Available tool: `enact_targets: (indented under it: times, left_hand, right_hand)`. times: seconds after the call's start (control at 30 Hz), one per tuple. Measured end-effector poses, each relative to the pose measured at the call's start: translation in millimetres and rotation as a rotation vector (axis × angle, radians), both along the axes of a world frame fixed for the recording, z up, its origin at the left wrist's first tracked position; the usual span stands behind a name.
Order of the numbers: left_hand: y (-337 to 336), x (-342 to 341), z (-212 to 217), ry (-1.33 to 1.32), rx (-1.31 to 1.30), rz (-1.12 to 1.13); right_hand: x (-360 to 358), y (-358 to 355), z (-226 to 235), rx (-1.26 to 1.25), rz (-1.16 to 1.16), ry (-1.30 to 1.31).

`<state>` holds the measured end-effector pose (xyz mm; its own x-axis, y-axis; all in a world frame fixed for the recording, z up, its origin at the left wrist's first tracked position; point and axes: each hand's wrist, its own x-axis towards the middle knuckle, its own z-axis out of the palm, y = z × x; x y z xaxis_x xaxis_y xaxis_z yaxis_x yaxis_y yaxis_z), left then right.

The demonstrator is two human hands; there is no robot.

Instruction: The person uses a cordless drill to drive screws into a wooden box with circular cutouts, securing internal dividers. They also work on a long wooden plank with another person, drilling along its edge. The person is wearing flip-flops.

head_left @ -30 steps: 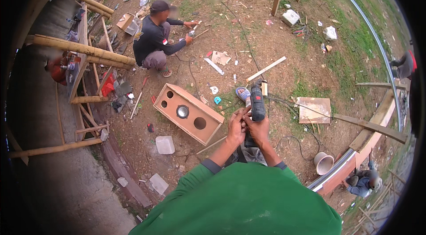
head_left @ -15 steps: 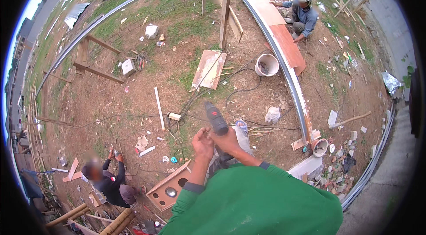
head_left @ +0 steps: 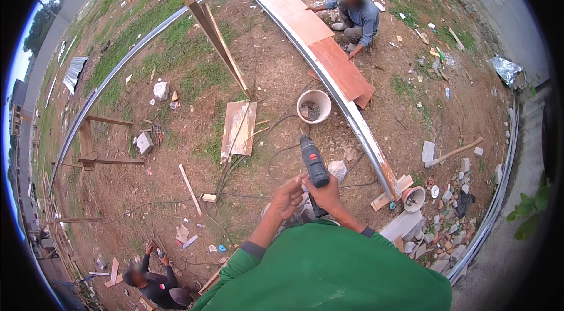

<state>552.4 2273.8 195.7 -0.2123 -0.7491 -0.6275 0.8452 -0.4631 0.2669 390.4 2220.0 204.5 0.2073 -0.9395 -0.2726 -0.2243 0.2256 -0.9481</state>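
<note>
A dark grey cordless drill is gripped by its handle in my right hand, its chuck pointing away from me toward the white bucket. Close beside it, my left hand has its fingers curled together near the right hand's knuckles. Anything between those left fingers is too small or hidden to make out. Beyond the drill stands the white bucket with dark stuff in the bottom. To its right runs a long curved metal channel with thin wood sheets lying along it.
A person squats at the sheets' far side; another crouches at the lower left. Cables cross the ground beside a plywood board. Wooden posts lean at the channel. A hoe and rubble lie to the right.
My view has swung to the right, and the surroundings have shifted left in it. Both hands and the drill stay together in front of me. At the far end, another person's legs have come into view.
</note>
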Motion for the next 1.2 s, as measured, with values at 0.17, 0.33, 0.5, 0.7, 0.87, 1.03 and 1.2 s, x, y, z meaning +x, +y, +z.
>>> enact_targets:
  times: [0.17, 0.33, 0.5, 0.7, 0.87, 1.03, 1.2]
  left_hand:
    - [-80, -15, 2, -0.091, -0.002, -0.117]
    - [-183, 1, -10, 0.028, -0.025, -0.052]
    - [-301, 40, -14, 0.131, -0.094, -0.008]
    - [-424, 65, -2, 0.057, -0.073, -0.088]
    - [-473, 63, -2, 0.055, -0.052, -0.163]
    - [-511, 51, -6, 0.057, -0.084, -0.160]
    - [-551, 34, -1, -0.195, -0.097, -0.226]
  right_hand:
    - [-17, -73, 1, -0.041, -0.073, -0.022]
    - [-31, -141, 15, -0.266, -0.068, 0.105]
    - [-43, -194, 29, -0.270, 0.097, 0.137]
    - [-15, -265, 54, -0.355, 0.118, 0.173]
    - [-5, -309, 63, -0.331, 0.041, 0.152]
    - [-24, -355, 65, -0.241, 0.084, 0.195]
    - [-61, -405, 74, -0.208, 0.202, 0.299]
